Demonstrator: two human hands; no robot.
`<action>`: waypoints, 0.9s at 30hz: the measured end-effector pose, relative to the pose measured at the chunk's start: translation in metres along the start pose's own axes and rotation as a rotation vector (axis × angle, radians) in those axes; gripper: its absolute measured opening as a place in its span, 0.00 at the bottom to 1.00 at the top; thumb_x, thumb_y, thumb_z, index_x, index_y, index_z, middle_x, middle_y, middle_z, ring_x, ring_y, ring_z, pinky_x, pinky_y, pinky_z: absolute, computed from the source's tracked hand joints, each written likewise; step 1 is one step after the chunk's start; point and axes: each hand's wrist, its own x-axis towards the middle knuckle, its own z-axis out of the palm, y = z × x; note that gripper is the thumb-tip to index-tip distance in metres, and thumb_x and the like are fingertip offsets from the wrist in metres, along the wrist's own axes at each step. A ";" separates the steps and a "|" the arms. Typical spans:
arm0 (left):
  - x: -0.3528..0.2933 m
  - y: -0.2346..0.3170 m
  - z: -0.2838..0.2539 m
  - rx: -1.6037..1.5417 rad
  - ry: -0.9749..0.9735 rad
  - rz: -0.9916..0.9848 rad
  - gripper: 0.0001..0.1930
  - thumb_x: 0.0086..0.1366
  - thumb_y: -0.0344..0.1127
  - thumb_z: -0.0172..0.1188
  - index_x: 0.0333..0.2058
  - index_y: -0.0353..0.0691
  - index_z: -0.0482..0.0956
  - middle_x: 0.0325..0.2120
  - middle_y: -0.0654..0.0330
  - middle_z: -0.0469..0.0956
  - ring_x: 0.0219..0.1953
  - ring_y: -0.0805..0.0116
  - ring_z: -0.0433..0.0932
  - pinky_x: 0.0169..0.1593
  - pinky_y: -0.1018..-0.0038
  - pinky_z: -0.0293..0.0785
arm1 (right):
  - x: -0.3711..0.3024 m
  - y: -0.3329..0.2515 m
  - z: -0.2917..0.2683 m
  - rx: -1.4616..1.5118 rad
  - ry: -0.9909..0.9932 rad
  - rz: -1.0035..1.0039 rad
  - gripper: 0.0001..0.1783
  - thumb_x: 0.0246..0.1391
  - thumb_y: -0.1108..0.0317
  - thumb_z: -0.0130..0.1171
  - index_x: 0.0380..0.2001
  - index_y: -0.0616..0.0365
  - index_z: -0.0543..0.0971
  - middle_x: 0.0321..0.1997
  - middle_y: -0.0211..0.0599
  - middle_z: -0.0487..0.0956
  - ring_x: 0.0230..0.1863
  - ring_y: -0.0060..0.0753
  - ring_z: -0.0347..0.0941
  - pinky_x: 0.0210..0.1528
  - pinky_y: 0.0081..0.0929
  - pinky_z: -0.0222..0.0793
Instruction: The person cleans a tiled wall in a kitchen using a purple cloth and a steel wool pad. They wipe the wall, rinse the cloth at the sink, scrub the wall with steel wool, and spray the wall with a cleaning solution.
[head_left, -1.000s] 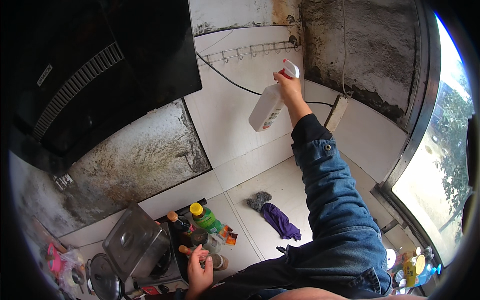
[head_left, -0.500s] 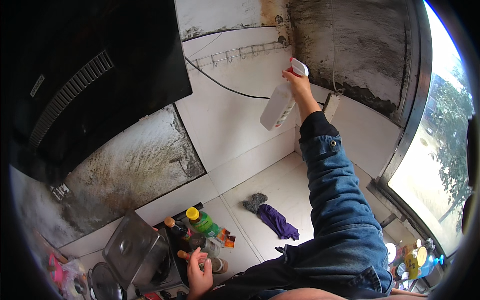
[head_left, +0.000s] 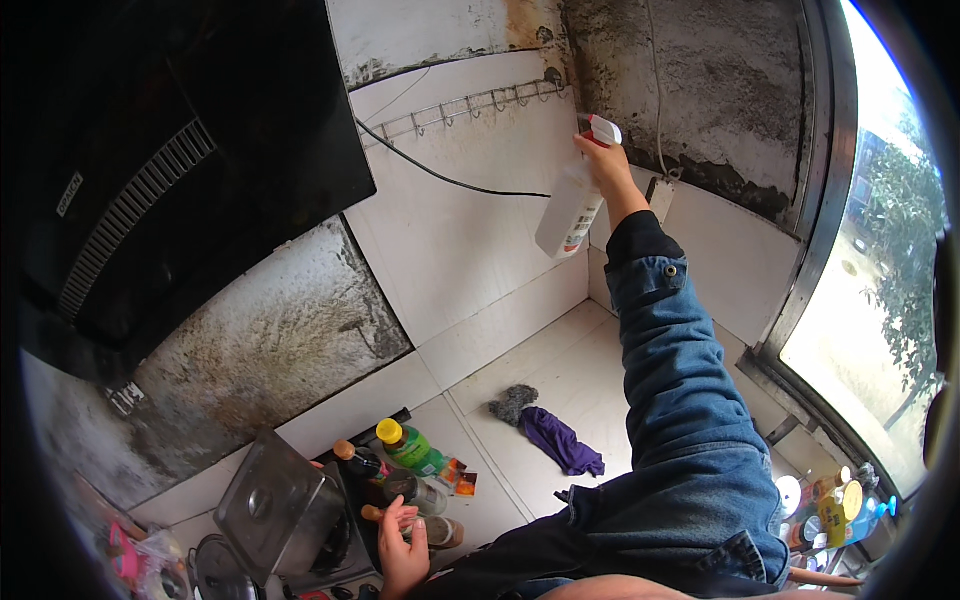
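Note:
My right hand (head_left: 608, 168) is stretched out toward the wall corner, closed around the neck of a white spray bottle (head_left: 568, 215) with a red and white trigger head. The bottle is held in the air, tilted, in front of the white wall tiles. Low on the left, my left hand (head_left: 402, 555) has its fingers loosely bent and apart, and I see nothing in it. It is beside several condiment bottles and jars, among them a green bottle with a yellow cap (head_left: 410, 447) and a jar (head_left: 415, 492).
A black range hood (head_left: 270, 130) fills the upper left. A hook rail (head_left: 465, 110) and a black cable (head_left: 450, 180) run along the wall. On the counter lie a grey scouring pad (head_left: 513, 405) and purple cloth (head_left: 562, 442). A metal box (head_left: 275, 500) stands left; a window (head_left: 870, 260) is right.
My right hand and the spray bottle have shifted slightly to the right along the wall. The view has turned a little. My left hand stays by the jars.

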 end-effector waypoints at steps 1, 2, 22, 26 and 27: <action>0.000 -0.001 0.000 -0.003 0.005 0.003 0.24 0.65 0.25 0.53 0.59 0.31 0.63 0.42 0.51 0.75 0.43 0.66 0.75 0.49 0.71 0.72 | 0.001 0.002 -0.002 -0.024 0.006 -0.009 0.14 0.45 0.58 0.70 0.29 0.56 0.81 0.29 0.30 0.79 0.28 0.26 0.71 0.33 0.27 0.66; 0.002 -0.001 0.001 -0.007 -0.005 0.007 0.24 0.65 0.25 0.53 0.59 0.31 0.63 0.42 0.51 0.75 0.43 0.66 0.75 0.49 0.71 0.72 | 0.008 0.008 -0.009 -0.041 0.045 -0.016 0.15 0.45 0.58 0.70 0.30 0.56 0.81 0.29 0.30 0.79 0.29 0.25 0.72 0.33 0.27 0.66; 0.001 -0.003 0.008 -0.014 -0.008 0.013 0.25 0.64 0.28 0.56 0.58 0.30 0.64 0.42 0.50 0.76 0.43 0.62 0.76 0.50 0.68 0.73 | -0.050 -0.042 0.061 -0.175 -0.488 -0.133 0.24 0.45 0.61 0.67 0.47 0.55 0.79 0.36 0.29 0.80 0.37 0.27 0.73 0.42 0.26 0.68; 0.001 -0.005 0.005 -0.012 -0.023 0.022 0.25 0.63 0.26 0.56 0.59 0.31 0.63 0.43 0.50 0.76 0.43 0.62 0.76 0.49 0.69 0.73 | -0.075 -0.062 0.093 0.212 -0.744 -0.145 0.23 0.46 0.63 0.65 0.47 0.55 0.76 0.34 0.30 0.79 0.36 0.26 0.72 0.40 0.27 0.68; 0.000 -0.008 0.004 -0.011 -0.023 0.021 0.25 0.63 0.26 0.56 0.59 0.31 0.63 0.43 0.50 0.76 0.43 0.63 0.76 0.49 0.70 0.73 | -0.080 -0.068 0.099 0.233 -0.760 -0.124 0.17 0.47 0.64 0.65 0.40 0.56 0.77 0.33 0.30 0.78 0.36 0.26 0.71 0.39 0.26 0.67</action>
